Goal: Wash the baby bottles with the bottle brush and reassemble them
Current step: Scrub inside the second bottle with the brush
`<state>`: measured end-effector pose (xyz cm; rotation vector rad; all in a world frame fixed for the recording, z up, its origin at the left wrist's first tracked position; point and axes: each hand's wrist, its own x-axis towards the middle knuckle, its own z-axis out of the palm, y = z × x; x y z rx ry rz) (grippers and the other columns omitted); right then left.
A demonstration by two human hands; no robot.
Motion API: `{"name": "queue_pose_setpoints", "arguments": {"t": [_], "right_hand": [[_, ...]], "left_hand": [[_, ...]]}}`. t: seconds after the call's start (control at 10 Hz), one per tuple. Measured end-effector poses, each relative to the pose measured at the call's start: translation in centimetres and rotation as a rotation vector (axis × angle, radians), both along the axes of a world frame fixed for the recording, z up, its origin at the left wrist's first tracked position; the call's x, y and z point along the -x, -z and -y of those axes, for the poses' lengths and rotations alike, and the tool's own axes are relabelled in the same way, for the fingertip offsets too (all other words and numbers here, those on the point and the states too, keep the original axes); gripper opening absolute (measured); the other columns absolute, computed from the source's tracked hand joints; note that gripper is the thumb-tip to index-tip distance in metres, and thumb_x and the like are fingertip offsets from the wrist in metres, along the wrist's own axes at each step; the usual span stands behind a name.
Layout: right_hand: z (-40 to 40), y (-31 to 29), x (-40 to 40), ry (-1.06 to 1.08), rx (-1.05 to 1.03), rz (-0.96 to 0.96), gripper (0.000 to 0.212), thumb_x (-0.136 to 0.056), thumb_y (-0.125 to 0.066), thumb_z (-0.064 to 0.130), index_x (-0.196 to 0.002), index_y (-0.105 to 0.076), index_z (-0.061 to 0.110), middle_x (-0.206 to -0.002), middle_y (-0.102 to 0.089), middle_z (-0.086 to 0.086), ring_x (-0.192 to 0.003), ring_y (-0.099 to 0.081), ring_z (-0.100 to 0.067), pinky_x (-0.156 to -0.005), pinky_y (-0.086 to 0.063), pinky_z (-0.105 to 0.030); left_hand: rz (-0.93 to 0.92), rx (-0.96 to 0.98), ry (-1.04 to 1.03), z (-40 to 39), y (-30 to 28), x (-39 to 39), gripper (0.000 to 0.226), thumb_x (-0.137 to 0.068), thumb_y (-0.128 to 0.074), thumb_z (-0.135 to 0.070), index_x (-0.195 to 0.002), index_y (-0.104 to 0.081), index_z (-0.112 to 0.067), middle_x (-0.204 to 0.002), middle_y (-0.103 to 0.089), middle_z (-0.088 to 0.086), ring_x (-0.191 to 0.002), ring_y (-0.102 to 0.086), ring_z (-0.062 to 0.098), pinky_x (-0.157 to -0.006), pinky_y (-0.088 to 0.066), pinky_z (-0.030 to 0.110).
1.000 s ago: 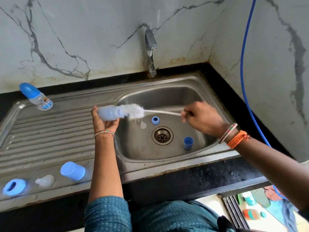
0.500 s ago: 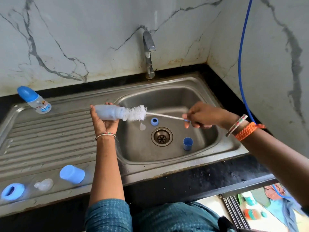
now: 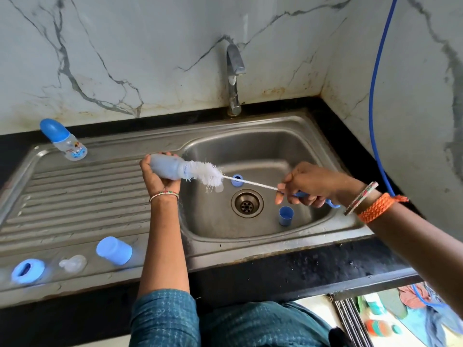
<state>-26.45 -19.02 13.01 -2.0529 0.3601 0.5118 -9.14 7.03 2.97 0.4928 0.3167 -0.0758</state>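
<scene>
L hand (image 3: 160,176) cradles the bottle (image 3: 169,169) from below, fingers curled round its body, held sideways over the sink's (image 3: 250,249) edge w/ the mouth aimed right — prob so drips fall into the basin and the brush (image 3: 205,174) has a straight line in. R hand (image 3: 308,184) pinches the brush's blue handle, fingers wrapped on it; the thin wire stem spans the gap between the hands. Bristle head sits mostly outside the mouth, only its tip inside, so this looks like one stroke of scrubbing the inside.

Bottle: small, cloudy bluish plastic, no cap or teat on, soapy-looking film inside — can't tell how clean. Bristles white, splayed, wet.

Loose parts are parked apart, likely sorted by stage: a ring (image 3: 236,179), a cap (image 3: 286,215) and a clear teat, partly hidden by the bristles, in the basin; another ring (image 3: 27,270), teat (image 3: 73,263) and cap (image 3: 114,250) on the drainboard near the front. A second bottle (image 3: 64,139), fully assembled, stands at the back left. Tap (image 3: 234,78) shows no water running.
</scene>
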Motion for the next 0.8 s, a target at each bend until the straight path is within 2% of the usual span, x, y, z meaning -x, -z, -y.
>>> {"name": "queue_pose_setpoints", "arguments": {"t": [0.1,0.2,0.3,0.4,0.5,0.6,0.7,0.8], "right_hand": [[-0.3,0.8,0.7,-0.088,0.915,0.701,0.011,-0.083,-0.067,0.013,-0.089,-0.075,0.018,-0.074,-0.067,0.001,-0.062,-0.063,-0.021,-0.051,-0.042,-0.024],[-0.6,2.0,0.5,-0.155,1.123,1.135,0.024,-0.071,-0.070,0.001,-0.089,-0.076,0.016,-0.074,-0.069,0.000,-0.062,-0.062,-0.025,-0.051,-0.042,-0.027],[-0.8,0.6,0.0,-0.125,0.376,0.350,0.015,-0.091,-0.058,0.013,-0.083,-0.071,0.015,-0.058,-0.059,0.004,-0.045,-0.051,-0.012,-0.042,-0.033,-0.018],[0.0,0.5,-0.2,-0.152,-0.174,-0.254,0.036,-0.103,-0.037,0.024,-0.085,-0.061,0.006,-0.050,-0.037,0.004,-0.033,-0.025,-0.003,-0.031,-0.019,-0.013],[-0.4,0.4,-0.2,-0.185,0.153,0.037,0.027,-0.100,-0.046,0.030,-0.096,-0.059,0.007,-0.063,-0.051,0.000,-0.046,-0.045,-0.010,-0.043,-0.037,-0.022],[-0.7,0.5,0.0,-0.134,0.811,0.379,0.011,-0.094,-0.051,0.022,-0.100,-0.053,0.014,-0.084,-0.057,-0.003,-0.079,-0.057,-0.026,-0.063,-0.037,-0.031],[-1.2,0.5,0.5,-0.003,1.054,0.895,0.016,-0.072,-0.060,-0.002,-0.083,-0.059,0.009,-0.073,-0.059,-0.005,-0.070,-0.056,-0.031,-0.055,-0.035,-0.030],[-1.5,0.8,0.7,0.003,1.044,1.040,0.014,-0.066,-0.065,-0.001,-0.071,-0.065,0.011,-0.065,-0.063,-0.002,-0.064,-0.057,-0.027,-0.055,-0.041,-0.029]], "left_hand": [[-0.095,-0.110,0.040,0.0,0.2,-0.2,0.025,-0.090,-0.053,-0.037,-0.088,-0.055,-0.013,-0.082,-0.059,0.006,-0.079,-0.060,0.022,-0.075,-0.054,0.038],[-0.103,-0.126,0.129,0.6,0.1,-0.2,0.027,-0.091,-0.053,-0.038,-0.085,-0.057,-0.012,-0.074,-0.065,0.008,-0.067,-0.066,0.021,-0.065,-0.059,0.037],[0.013,0.011,0.121,0.3,0.0,-0.2,0.024,-0.082,-0.068,-0.030,-0.070,-0.065,-0.010,-0.065,-0.062,0.006,-0.060,-0.063,0.019,-0.064,-0.058,0.032],[0.102,-0.004,0.149,0.0,0.4,-0.2,0.043,-0.052,-0.089,-0.028,-0.082,-0.065,-0.008,-0.075,-0.062,0.006,-0.068,-0.062,0.018,-0.075,-0.056,0.034],[-0.042,-0.049,0.123,0.0,0.6,0.1,0.035,-0.083,-0.065,-0.039,-0.103,-0.055,-0.012,-0.096,-0.060,0.009,-0.086,-0.062,0.023,-0.074,-0.057,0.043],[-0.175,-0.107,0.179,0.2,0.4,0.3,0.052,-0.080,-0.061,-0.053,-0.113,-0.052,-0.014,-0.110,-0.055,0.015,-0.103,-0.055,0.031,-0.080,-0.050,0.046],[-0.260,-0.189,0.192,0.6,0.1,0.0,0.057,-0.079,-0.063,-0.056,-0.114,-0.053,-0.012,-0.116,-0.058,0.014,-0.105,-0.057,0.030,-0.080,-0.052,0.044],[-0.219,-0.130,0.190,0.9,0.0,-0.5,0.057,-0.085,-0.062,-0.049,-0.123,-0.054,-0.008,-0.118,-0.062,0.012,-0.110,-0.059,0.028,-0.092,-0.048,0.047]]}}
